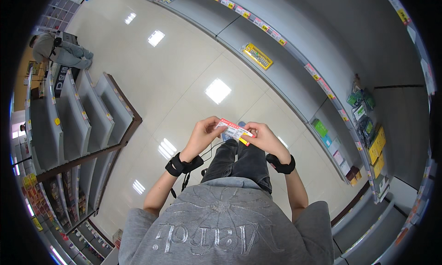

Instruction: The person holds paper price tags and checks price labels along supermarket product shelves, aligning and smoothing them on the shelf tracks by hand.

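A shelf price label (234, 130), red, white and yellow with printed writing, is stretched between my two hands in front of my body. My left hand (206, 132) pinches its left end between thumb and fingers. The right end, with the yellow part, is gripped by my right hand (259, 135). Both wrists wear black straps. Whether the label is one piece or several stacked together, I cannot tell.
Metal shelving (221, 37) with price strips runs along the right, holding a yellow package (258, 56) and green packs (320, 127). At left stands a shelf unit (117, 109) with a brown edge. Another person (62, 51) stands at the upper left.
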Tool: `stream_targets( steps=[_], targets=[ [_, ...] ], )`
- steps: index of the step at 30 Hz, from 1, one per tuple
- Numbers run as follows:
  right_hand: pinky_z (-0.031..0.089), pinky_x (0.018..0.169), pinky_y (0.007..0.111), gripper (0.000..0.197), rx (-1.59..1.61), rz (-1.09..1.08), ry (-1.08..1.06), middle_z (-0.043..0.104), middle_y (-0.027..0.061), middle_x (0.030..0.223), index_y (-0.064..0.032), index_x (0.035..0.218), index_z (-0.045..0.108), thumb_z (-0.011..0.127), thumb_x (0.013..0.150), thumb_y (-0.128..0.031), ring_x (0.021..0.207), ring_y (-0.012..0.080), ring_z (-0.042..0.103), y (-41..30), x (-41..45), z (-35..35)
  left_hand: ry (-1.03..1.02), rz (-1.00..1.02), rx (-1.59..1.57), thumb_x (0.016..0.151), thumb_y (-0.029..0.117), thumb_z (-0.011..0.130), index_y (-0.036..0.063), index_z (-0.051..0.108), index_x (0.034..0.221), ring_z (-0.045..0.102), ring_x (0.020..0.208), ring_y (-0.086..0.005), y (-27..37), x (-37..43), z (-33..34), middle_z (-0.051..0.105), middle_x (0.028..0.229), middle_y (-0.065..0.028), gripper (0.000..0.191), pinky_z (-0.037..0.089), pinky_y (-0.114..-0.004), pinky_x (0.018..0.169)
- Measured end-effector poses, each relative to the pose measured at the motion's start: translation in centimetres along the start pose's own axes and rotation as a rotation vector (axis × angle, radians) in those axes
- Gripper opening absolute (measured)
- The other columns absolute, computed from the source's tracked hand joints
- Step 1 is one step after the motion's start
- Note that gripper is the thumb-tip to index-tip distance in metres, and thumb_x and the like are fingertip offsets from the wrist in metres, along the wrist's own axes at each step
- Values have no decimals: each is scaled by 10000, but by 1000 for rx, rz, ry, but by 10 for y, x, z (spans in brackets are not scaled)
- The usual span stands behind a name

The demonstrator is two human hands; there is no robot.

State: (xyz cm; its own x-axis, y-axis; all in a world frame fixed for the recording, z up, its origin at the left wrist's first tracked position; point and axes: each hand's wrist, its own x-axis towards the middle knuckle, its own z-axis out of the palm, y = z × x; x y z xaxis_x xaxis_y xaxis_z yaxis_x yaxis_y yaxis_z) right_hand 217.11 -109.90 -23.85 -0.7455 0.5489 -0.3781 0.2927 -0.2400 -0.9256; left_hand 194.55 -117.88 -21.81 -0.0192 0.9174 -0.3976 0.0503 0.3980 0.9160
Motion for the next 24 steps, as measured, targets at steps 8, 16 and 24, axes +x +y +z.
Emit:
stream_targets(
  steps=[8, 16, 24],
  targets=[
    [490, 606, 285, 220, -106, -263, 263, 680, 108, 811, 34, 1002, 622, 683, 847, -109, 708, 131, 647, -25, 15, 7, -1, 158, 61, 945, 137, 623, -6, 641, 990, 606, 689, -64, 29, 18, -8, 651, 786, -22, 150, 448, -200, 582],
    [499, 669, 338, 268, -360, -149, 905, 665, 68, 880, -53, 1005, 621, 733, 807, -193, 736, 218, 602, 15, 10, -105, 198, 241, 96, 956, 153, 613, 6, 648, 957, 567, 649, -53, 60, 79, -55, 637, 742, -11, 151, 421, -200, 563],
    [452, 983, 424, 308, -870, 68, 1220, 636, 169, 1128, -3, 1129, 611, 643, 823, -31, 1135, 340, 557, 152, 44, -297, 439, 223, 65, 963, 167, 607, 17, 646, 994, 534, 667, -55, 66, 95, -69, 619, 766, 0, 158, 396, -217, 589]
  ],
)
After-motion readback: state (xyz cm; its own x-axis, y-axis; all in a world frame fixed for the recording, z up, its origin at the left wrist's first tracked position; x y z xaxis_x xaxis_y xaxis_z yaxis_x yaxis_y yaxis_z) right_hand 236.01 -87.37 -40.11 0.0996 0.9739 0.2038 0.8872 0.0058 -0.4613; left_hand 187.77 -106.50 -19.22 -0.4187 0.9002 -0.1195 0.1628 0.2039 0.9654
